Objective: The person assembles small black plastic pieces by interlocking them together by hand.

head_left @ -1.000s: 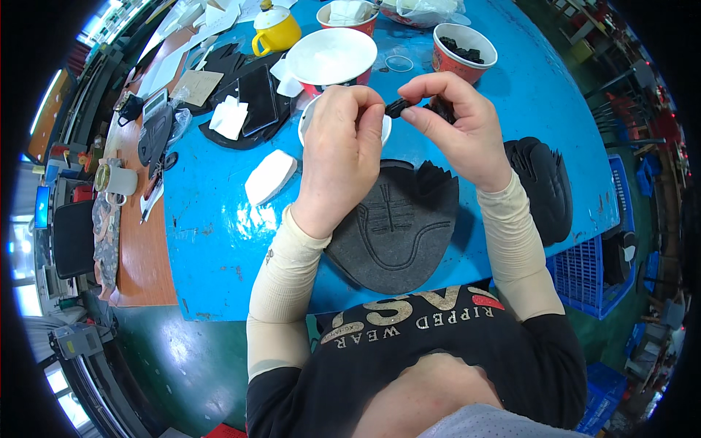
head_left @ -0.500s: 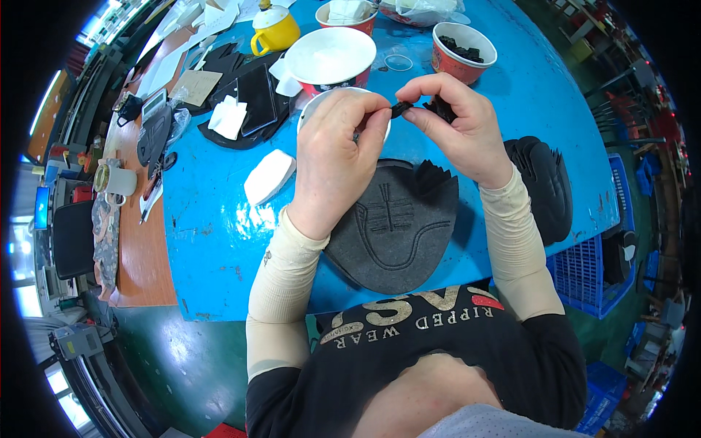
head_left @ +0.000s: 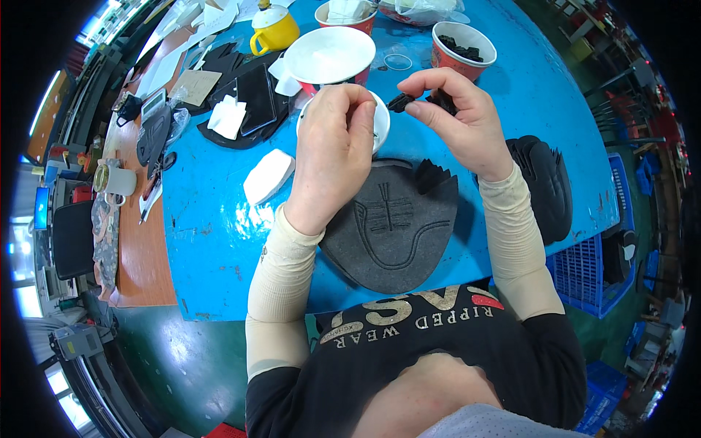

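Note:
My right hand (head_left: pixel 467 124) pinches a small black piece (head_left: pixel 400 102) between thumb and forefinger, and more black bits are tucked under its curled fingers. Close by on the left, my left hand (head_left: pixel 328 157) is closed, thumb against forefinger; whatever it may hold is hidden. Behind it stands a small white bowl (head_left: pixel 382 125), partly covered by that hand. Below both hands lies a dark grey, felt-like shaped piece (head_left: pixel 391 226) with stitched or pressed lines, with jagged black layers (head_left: pixel 432 177) at its upper right edge.
A red paper tub (head_left: pixel 461 62) of black pieces stands at back right, a larger white-topped tub (head_left: pixel 328 55) at back centre. Black curved pieces (head_left: pixel 544 190) are stacked on the right. A white block (head_left: pixel 269 177), black phone-like slab (head_left: pixel 257 101) and yellow mug (head_left: pixel 274 31) are leftward.
My left hand has drawn away from the right, to the left and slightly nearer. The right hand has shifted slightly up and left, still pinching a black piece.

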Available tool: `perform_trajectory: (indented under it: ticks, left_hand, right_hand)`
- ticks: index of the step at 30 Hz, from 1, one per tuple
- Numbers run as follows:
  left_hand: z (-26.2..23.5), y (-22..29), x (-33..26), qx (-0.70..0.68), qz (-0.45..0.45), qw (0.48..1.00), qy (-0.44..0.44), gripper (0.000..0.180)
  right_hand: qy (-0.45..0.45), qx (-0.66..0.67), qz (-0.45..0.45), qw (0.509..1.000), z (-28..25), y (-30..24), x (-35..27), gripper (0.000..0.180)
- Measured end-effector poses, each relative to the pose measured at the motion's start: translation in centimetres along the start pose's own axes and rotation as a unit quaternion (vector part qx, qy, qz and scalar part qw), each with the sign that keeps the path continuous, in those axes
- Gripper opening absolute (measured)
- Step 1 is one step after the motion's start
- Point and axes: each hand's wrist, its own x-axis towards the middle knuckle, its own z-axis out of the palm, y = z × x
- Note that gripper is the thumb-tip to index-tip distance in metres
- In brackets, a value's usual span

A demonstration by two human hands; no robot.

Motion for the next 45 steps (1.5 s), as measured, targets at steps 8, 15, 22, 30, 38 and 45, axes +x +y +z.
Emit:
perform_trajectory:
  ticks: [8, 15, 22, 30, 38, 45]
  left_hand:
    - [-0.3, 0.3, 0.1, -0.001, 0.011, 0.999, 0.037, 0.004]
    - [-2.0, 1.3, -0.1, -0.113, -0.029, 0.99, 0.076, 0.005]
    - [-7.0, 4.2, -5.2, 0.022, -0.12, 0.992, 0.037, 0.007]
    - [-15.5, 7.5, -16.6, 0.005, -0.362, 0.93, -0.061, 0.008]
    - [-18.4, 4.4, -29.4, -0.159, -0.723, 0.655, -0.15, 0.003]
    - [-13.2, -3.7, -45.0, -0.108, -0.791, 0.594, 0.098, 0.005]
  right_hand:
    - [0.087, 0.127, 0.079, 0.985, -2.1, 0.4, 0.5, 0.025]
    - [0.275, -0.123, 0.016, 0.953, -10.2, 5.0, 7.4, 0.023]
    - [0.079, -0.459, 0.169, 0.869, -10.7, 14.2, 6.6, 0.028]
    - [-0.135, -0.455, 0.132, 0.87, 0.6, 13.7, 6.2, 0.019]
    - [-0.096, -0.484, 0.095, 0.865, 1.5, 16.7, 6.2, 0.02]
    - [-0.143, -0.527, 0.088, 0.833, 2.1, 13.9, 4.3, 0.021]
